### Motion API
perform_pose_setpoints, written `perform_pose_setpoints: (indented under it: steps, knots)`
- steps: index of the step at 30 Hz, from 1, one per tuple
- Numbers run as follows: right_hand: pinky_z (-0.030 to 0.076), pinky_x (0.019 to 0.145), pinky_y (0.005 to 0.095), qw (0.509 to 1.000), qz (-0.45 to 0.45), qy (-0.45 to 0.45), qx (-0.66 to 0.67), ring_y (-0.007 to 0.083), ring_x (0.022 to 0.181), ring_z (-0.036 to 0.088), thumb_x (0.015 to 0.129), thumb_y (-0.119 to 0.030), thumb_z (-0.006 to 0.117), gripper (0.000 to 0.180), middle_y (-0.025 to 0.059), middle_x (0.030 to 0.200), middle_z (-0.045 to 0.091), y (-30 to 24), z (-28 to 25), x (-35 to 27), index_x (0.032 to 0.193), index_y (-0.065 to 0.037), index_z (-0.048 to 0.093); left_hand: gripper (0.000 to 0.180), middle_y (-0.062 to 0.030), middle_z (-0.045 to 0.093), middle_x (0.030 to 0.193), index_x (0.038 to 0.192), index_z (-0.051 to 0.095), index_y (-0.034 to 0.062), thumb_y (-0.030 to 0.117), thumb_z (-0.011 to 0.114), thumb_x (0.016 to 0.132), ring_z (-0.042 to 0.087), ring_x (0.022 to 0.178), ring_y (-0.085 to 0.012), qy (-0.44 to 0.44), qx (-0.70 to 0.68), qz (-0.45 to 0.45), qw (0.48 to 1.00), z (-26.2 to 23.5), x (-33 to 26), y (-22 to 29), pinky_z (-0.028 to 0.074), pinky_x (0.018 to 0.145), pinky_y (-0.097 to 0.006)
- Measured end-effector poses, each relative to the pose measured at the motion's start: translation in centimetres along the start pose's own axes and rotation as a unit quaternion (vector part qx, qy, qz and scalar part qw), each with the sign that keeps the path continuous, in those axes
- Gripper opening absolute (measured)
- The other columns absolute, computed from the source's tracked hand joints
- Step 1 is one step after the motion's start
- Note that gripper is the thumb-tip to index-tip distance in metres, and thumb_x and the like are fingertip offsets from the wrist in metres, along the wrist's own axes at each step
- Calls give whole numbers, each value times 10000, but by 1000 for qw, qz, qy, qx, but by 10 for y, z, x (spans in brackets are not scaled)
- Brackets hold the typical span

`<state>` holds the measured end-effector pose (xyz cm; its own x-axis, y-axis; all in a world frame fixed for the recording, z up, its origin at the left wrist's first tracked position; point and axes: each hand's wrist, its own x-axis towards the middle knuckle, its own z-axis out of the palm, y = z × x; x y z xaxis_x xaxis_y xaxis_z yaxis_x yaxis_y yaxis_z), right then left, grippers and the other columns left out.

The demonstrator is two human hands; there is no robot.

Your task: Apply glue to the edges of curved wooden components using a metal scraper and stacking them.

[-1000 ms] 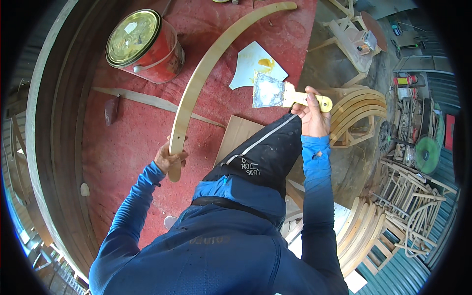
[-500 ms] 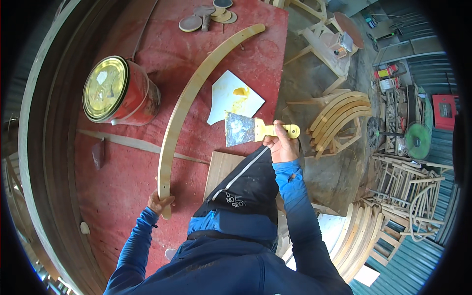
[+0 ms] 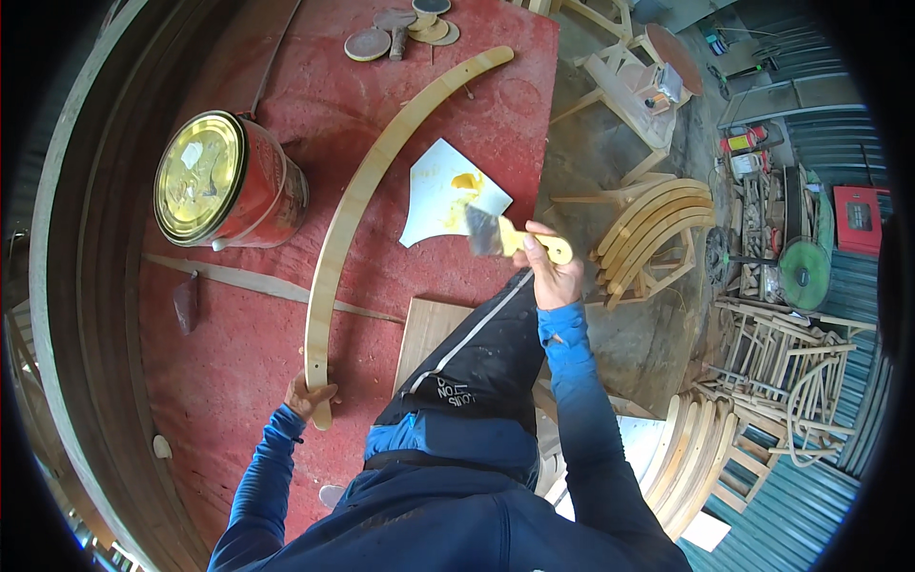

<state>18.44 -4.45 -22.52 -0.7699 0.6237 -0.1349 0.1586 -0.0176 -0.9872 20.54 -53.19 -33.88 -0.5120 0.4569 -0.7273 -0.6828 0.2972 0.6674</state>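
Two grips occupied: left hand (image 3: 310,398) closed on the near end of a curved pale-wood strip (image 3: 355,205); right hand (image 3: 558,275) holding a yellow-handled metal scraper (image 3: 503,238), blade over the angular white board (image 3: 438,186), contact unclear. Open red surface (image 3: 229,410) separates strip from gold-lidded red tin (image 3: 272,191).

Red work surface (image 3: 238,410), white angular panel (image 3: 429,195) bearing yellow paste (image 3: 465,181), red bucket (image 3: 272,195) with gold-coloured lid (image 3: 198,178), long pale strip (image 3: 262,279) nearer than the bucket, flat wooden board (image 3: 434,329), small brownish piece (image 3: 187,305), round discs (image 3: 367,45) toward the far end
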Motion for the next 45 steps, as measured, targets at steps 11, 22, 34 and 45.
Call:
perform_pose_setpoints:
  steps: [11, 22, 34, 45]
  knots:
    - [544, 858, 382, 888, -272, -165, -333, 329, 981, 676, 818, 49, 662, 328, 126, 1087, 684, -13, 11, 36, 1120, -70, 711, 484, -104, 696, 873, 1273, 534, -4, 132, 753, 863, 712, 764, -228, -3, 5, 5, 1000, -2, 0, 0, 585, 727, -373]
    - [556, 865, 371, 870, -287, -185, -356, 328, 995, 675, 803, 56, 686, 319, 127, 1100, 683, 11, 23, 43, 1097, -64, 719, 429, -94, 682, 862, 1223, 538, 3, 103, 738, 857, 704, 727, -223, 44, 40, 32, 998, 16, -5, -1, 580, 699, -373]
    - [565, 781, 303, 963, -156, -105, -194, 193, 874, 720, 924, -81, 696, 184, 116, 1053, 739, -9, -1, 29, 1103, -52, 727, 381, -93, 649, 802, 1094, 551, 6, 219, 774, 872, 671, 653, -208, 50, -13, 107, 993, 60, 2, 45, 555, 593, -347]
    - [582, 751, 367, 927, 132, -40, 348, 214, 815, 703, 981, -167, 654, 309, 114, 1013, 711, -8, -55, -18, 1258, -36, 613, 624, -116, 643, 680, 864, 644, 27, 624, 503, 978, 635, 548, -224, 135, -109, -49, 984, 87, 8, 107, 526, 509, -365]
